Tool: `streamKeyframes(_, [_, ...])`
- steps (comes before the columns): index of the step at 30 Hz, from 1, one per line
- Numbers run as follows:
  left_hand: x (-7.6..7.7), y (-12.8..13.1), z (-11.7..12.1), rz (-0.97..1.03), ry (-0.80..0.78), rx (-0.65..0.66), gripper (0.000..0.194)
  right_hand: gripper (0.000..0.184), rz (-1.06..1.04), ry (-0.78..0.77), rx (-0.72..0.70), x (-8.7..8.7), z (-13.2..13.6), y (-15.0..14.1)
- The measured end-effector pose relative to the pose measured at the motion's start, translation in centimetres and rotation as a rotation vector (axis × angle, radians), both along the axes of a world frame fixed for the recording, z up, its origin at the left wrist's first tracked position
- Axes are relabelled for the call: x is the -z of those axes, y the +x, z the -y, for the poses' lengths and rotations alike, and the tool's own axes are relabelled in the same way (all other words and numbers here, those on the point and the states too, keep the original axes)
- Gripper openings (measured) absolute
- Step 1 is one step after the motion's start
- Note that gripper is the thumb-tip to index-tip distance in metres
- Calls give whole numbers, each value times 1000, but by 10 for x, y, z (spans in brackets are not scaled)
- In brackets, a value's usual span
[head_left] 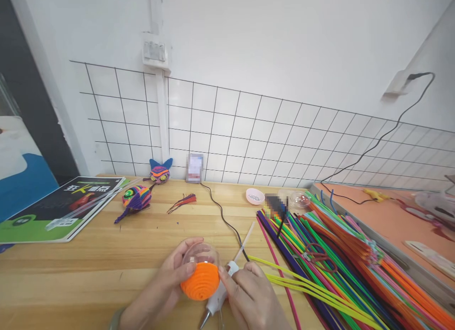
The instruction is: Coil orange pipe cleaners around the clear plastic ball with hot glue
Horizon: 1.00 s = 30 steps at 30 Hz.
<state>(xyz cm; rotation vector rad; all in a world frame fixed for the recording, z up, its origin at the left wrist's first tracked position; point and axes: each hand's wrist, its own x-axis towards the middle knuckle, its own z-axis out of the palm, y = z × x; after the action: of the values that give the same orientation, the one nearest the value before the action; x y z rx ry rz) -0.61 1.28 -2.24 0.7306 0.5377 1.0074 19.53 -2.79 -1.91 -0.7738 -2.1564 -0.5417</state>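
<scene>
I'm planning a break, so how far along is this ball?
Done: orange coils cover the lower part of the clear ball. In hand: the left hand holds it; the right hand is at its side. Apparently remaining: the upper part, bare and see-through.

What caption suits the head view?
Left hand holding a half-orange clear ball, right hand touching it, near a glue gun and pipe cleaners.

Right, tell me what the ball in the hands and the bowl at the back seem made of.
Ball: probably clear, glossy plastic, as it is see-through with highlights, its orange half wrapped in matte, fuzzy-looking cord.
Bowl: perhaps smooth pink plastic; its thin, even-coloured rim suggests it.
</scene>
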Motion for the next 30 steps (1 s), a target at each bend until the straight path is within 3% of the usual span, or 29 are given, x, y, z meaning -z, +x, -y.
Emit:
streamKeyframes(13, [0,8,5,65,-46,-46,43,33,-42,35,8,1,0,-10])
streamKeyframes(23, [-1,14,13,79,-44,-58,34,47,-130,-92,-10,-5,5,-13])
streamKeyframes(27, [-2,15,17,78,-78,-70,45,54,-135,-105,15,-4,4,-15])
streamKeyframes(30, [7,20,12,75,-76,-93,56,61,-147,-106,50,-7,5,-17])
